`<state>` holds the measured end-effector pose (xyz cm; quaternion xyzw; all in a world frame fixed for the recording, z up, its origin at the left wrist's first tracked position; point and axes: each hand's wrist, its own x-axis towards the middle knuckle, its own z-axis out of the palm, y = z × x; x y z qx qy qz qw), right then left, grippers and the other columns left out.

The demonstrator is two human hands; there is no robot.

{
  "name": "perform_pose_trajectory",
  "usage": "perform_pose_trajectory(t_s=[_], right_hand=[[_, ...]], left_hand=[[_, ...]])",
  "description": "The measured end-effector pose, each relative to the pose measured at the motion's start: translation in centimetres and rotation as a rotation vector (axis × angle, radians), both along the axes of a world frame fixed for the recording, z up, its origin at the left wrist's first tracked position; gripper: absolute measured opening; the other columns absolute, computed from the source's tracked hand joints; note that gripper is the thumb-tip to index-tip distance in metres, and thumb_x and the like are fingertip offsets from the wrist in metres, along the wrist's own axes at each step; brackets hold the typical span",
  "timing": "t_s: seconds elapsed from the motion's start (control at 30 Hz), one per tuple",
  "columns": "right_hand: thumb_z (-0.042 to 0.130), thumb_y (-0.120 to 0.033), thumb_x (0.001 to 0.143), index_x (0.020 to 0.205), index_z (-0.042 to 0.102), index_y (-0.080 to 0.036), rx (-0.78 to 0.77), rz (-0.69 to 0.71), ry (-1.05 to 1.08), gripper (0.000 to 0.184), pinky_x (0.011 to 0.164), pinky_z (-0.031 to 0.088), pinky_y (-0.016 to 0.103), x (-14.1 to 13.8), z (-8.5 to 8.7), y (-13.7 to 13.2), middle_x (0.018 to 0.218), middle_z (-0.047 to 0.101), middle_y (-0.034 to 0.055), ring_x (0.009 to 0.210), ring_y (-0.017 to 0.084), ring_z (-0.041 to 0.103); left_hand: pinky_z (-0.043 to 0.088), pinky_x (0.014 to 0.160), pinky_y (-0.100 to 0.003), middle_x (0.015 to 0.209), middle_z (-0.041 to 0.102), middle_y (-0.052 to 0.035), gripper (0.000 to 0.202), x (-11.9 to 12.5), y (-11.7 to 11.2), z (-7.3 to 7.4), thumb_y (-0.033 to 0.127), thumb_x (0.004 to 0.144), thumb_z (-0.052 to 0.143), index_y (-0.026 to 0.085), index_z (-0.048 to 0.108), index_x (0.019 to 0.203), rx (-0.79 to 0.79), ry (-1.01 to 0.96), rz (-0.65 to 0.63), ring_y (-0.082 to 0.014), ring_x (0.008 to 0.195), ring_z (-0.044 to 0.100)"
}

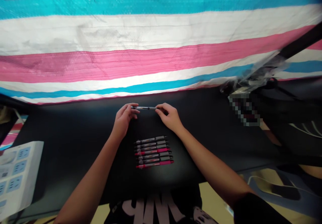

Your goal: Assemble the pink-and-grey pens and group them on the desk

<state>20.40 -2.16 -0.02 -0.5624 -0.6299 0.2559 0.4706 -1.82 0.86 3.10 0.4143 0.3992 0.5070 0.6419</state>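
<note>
Between my two hands a pen point(146, 108) lies level, with a clear barrel and a grey grip, over the far part of the black table point(75, 143). My left hand point(124, 116) pinches its left end, the other fingers held loosely apart. At the right end, the fingertips of my right hand point(169, 115) close on the grey part. Nearer to me several pens point(154, 152) lie side by side in a column, some with grey grips and some with red or pink ones. Their clips and ends point left and right.
A white power strip point(22, 173) with blue socket faces sits at the left edge. Behind the table hangs a striped plastic sheet point(151, 63). On the right are a dark bar with clear plastic point(261, 71) and a pixelated patch point(245, 111).
</note>
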Motion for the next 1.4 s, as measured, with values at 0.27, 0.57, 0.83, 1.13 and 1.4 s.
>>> perform_pose_trajectory(t_s=[0.27,0.57,0.83,1.13,1.4], right_hand=[[0.064,-0.027,0.093,0.094,0.077,-0.022,0.01,-0.047,-0.211,0.015,0.09,0.053,0.044,0.9,-1.4,0.6,0.093,0.067,0.009,0.093,0.026,0.063],[0.064,-0.02,0.092,0.108,0.077,-0.023,0.008,-0.016,-0.309,0.021,0.095,0.052,0.047,1.1,-2.1,0.6,0.099,0.064,0.0108,0.099,0.029,0.058],[0.063,-0.02,0.092,0.11,0.076,-0.023,0.0,-0.031,-0.295,0.023,0.096,0.052,0.046,1.1,-1.9,0.5,0.101,0.063,0.0104,0.1,0.029,0.06],[0.062,-0.02,0.092,0.102,0.075,-0.021,-0.011,-0.03,-0.292,0.017,0.095,0.051,0.045,0.9,-1.4,0.4,0.1,0.065,0.0106,0.1,0.028,0.061],[0.056,-0.023,0.093,0.094,0.073,-0.018,-0.014,-0.137,-0.118,0.018,0.082,0.056,0.039,0.9,-0.8,0.6,0.097,0.068,0.0101,0.083,0.022,0.066]], left_hand=[[0.044,0.08,-0.031,0.085,0.072,-0.0057,0.014,-1.8,1.3,-1.4,0.013,0.073,0.084,0.023,0.082,0.082,0.306,0.588,0.074,-0.024,0.085,0.057],[0.042,0.094,-0.038,0.086,0.067,-0.0063,0.019,-1.7,1.3,-1.6,0.009,0.071,0.079,0.026,0.081,0.08,0.377,0.667,-0.018,-0.0286,0.092,0.054],[0.042,0.094,-0.039,0.091,0.068,-0.0072,0.016,-1.7,1.2,-1.8,0.014,0.077,0.077,0.025,0.08,0.088,0.454,0.793,-0.036,-0.0286,0.094,0.056],[0.049,0.091,-0.041,0.096,0.07,-0.0076,0.011,-1.9,1.5,-2.6,0.019,0.086,0.069,0.023,0.078,0.093,0.579,0.963,-0.048,-0.0267,0.094,0.062],[0.051,0.089,-0.036,0.099,0.068,-0.0068,0.009,-0.6,-0.5,-0.6,0.024,0.094,0.067,0.02,0.074,0.098,0.862,0.927,-0.138,-0.0216,0.096,0.064]])
